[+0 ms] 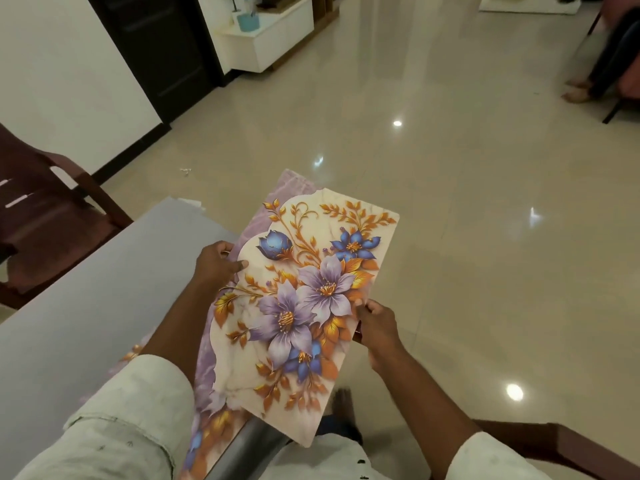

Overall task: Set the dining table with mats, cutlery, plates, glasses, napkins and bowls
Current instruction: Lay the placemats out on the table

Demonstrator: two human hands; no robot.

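A person is holding a stiff floral-printed table mat (pixel 304 306) above the grey table's (pixel 86 289) edge, left hand (pixel 216 261) pinching at nine o'clock, right hand (pixel 375 322) gripping at three; lowering it flat and square would suit best

Glossy beige tile floor (pixel 433 174) everywhere past the hands, bouncing back ceiling light spots. Far off to their left there's a white wall (pixel 65 74), a dark door (pixel 156 46), and a low white cabinet (pixel 273 39). A brown chair (pixel 45 209) sits left of the grey desk (pixel 86 299).
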